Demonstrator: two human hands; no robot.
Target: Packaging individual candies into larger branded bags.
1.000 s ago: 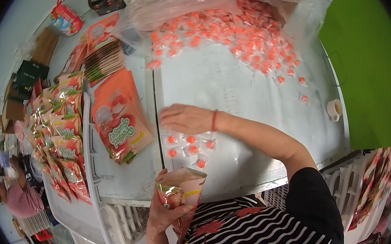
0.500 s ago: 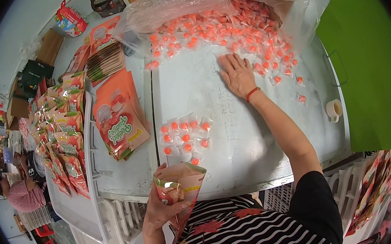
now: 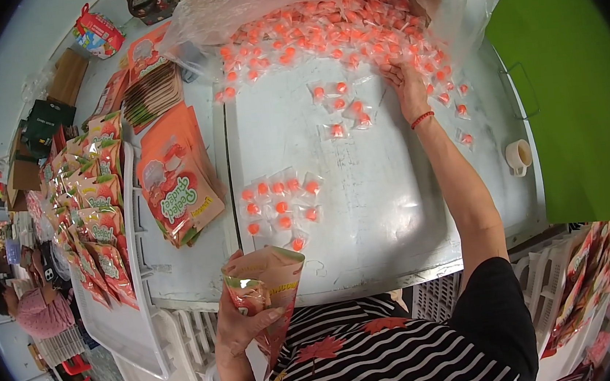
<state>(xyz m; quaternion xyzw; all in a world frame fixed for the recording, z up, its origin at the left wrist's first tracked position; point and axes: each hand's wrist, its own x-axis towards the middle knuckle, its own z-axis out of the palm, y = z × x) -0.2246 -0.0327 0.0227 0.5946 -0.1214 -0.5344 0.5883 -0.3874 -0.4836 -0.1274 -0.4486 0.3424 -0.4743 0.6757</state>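
My left hand (image 3: 239, 327) grips a printed pink and red pouch (image 3: 264, 288) at the table's front edge, its mouth spread and facing up. Just beyond the pouch lies a loose cluster of wrapped orange-pink candies (image 3: 282, 207). Farther back, a smaller group of the same candies (image 3: 339, 105) sits on bare tabletop. My right hand (image 3: 407, 91) reaches to the front edge of the large candy pile (image 3: 348, 30), its fingers stretched out against the nearest pieces. No candy shows in its grasp, though the fingertips are partly hidden.
Clear plastic sheeting (image 3: 250, 1) drapes over the pile's back. Flat pouches (image 3: 176, 184) are stacked at the left, beside a white tray (image 3: 141, 280) with filled pouches (image 3: 102, 217). A cream cup (image 3: 518, 157) stands near the right edge. A person in pink (image 3: 42, 315) is at far left.
My right hand has moved right, up to the pile's edge. A small group of candies now lies where it was. My left hand still holds the pouch; the view has shifted slightly.
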